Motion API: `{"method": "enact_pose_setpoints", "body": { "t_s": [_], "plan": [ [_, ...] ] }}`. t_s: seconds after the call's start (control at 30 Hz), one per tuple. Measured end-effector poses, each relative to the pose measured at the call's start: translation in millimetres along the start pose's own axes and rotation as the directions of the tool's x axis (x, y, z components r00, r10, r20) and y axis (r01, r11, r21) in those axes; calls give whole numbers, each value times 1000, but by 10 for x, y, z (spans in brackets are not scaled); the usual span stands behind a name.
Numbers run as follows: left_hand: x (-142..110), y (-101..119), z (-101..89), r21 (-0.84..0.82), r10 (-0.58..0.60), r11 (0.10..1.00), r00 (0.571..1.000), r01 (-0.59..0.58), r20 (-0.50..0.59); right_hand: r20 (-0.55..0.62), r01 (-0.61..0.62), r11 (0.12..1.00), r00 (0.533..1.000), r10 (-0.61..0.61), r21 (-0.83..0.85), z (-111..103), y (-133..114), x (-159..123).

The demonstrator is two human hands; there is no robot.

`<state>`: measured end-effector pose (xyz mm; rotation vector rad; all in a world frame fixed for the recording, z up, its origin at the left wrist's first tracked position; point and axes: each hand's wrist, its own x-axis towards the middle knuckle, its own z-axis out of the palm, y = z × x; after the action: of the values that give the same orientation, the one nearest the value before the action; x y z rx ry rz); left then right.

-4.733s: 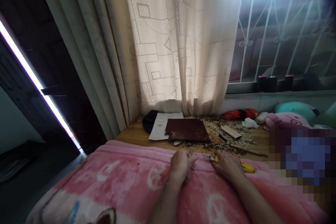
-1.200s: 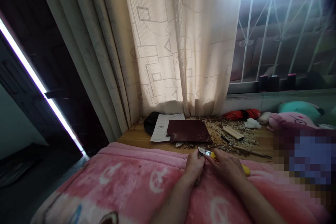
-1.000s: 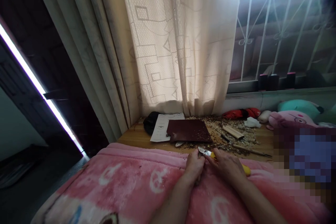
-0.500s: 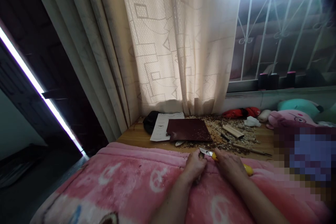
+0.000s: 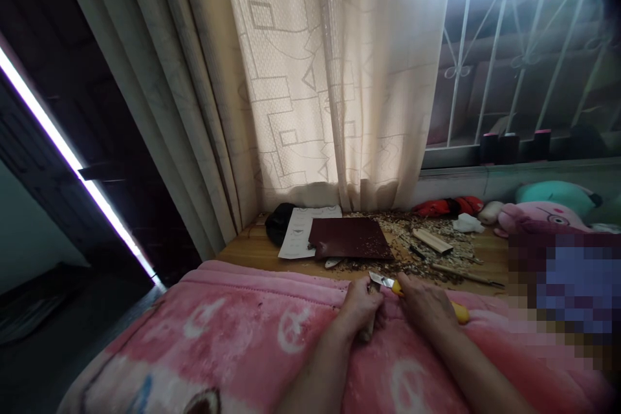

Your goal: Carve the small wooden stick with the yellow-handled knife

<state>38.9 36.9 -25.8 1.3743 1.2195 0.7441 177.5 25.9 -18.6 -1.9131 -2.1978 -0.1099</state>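
Pale wooden stick (image 5: 368,330), light and stiff, is sitting clenched in the left hand (image 5: 359,308); the right hand (image 5: 423,308) is gripping a yellow-handled knife (image 5: 460,313) well behind its blade (image 5: 381,281).

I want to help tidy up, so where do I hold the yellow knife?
Hold the yellow handle at its far end, past the right hand, coming from the person's right side. The shiny blade points left toward the left hand, so stay away from that end.
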Motion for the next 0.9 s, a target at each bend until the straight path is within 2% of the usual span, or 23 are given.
{"method": "enact_pose_setpoints", "body": {
  "t_s": [0.4,0.57,0.9],
  "plan": [
    [46,-84,-5,50,57,997,998,-56,-37,-14,-3,1000,1000,2,-23,29,6,-1],
    [67,-103,-11,93,116,990,991,-109,-73,1,-17,999,1000,17,-28,48,8,-5],
    [52,-39,-19,100,76,993,993,-67,-87,36,-45,999,998,46,-30,18,-49,-12]
  ]
}}
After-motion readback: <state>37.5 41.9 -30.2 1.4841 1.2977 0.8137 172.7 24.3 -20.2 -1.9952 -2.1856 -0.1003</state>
